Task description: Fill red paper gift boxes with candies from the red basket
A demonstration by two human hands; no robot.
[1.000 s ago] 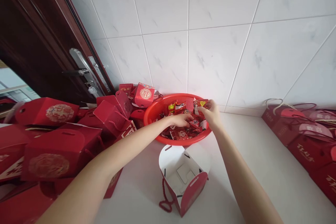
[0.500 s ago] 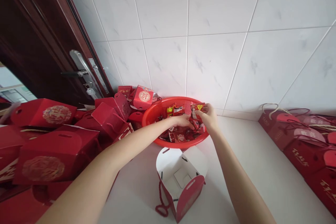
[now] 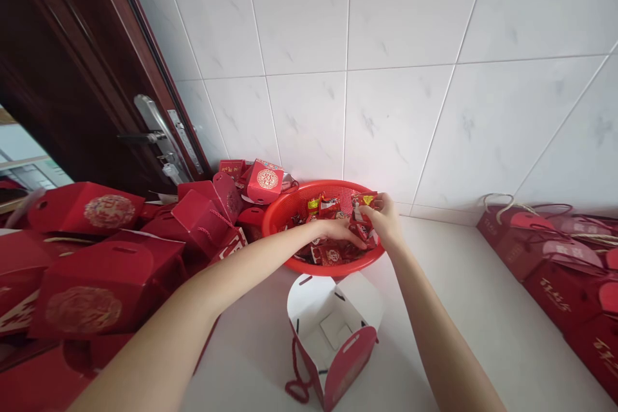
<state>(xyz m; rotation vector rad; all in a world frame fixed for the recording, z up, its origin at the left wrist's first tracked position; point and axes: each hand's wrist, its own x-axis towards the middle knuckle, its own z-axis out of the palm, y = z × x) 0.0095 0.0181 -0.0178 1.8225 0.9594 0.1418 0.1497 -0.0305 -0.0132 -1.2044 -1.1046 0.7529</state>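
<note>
In the head view, an orange-red plastic basket [image 3: 348, 266] holds many small red wrapped packets [image 3: 332, 256]. My left hand [image 3: 340, 232] reaches in over them, thumb and fingers apart, touching packets near the middle right. At the right rim, my right hand [image 3: 386, 219] pinches a red packet with a yellow patch [image 3: 363, 201] between thumb and fingers. Below the basket, nearer me, stands an open red gift box [image 3: 350, 360] with a white inside, flaps spread and a red cord hanging at its left. No packets show inside it.
Many closed red gift boxes [image 3: 103, 277] are piled at the left, some against the basket. A row of red boxes with cord handles [image 3: 550, 283] lines the right. Behind are a white tiled wall [image 3: 396, 116] and a dark wooden door [image 3: 82, 64] with a metal handle.
My left hand has slid slightly right and down among the packets, its fingers reaching farther. My right hand keeps its pinch on the packet. The open box has not moved.
</note>
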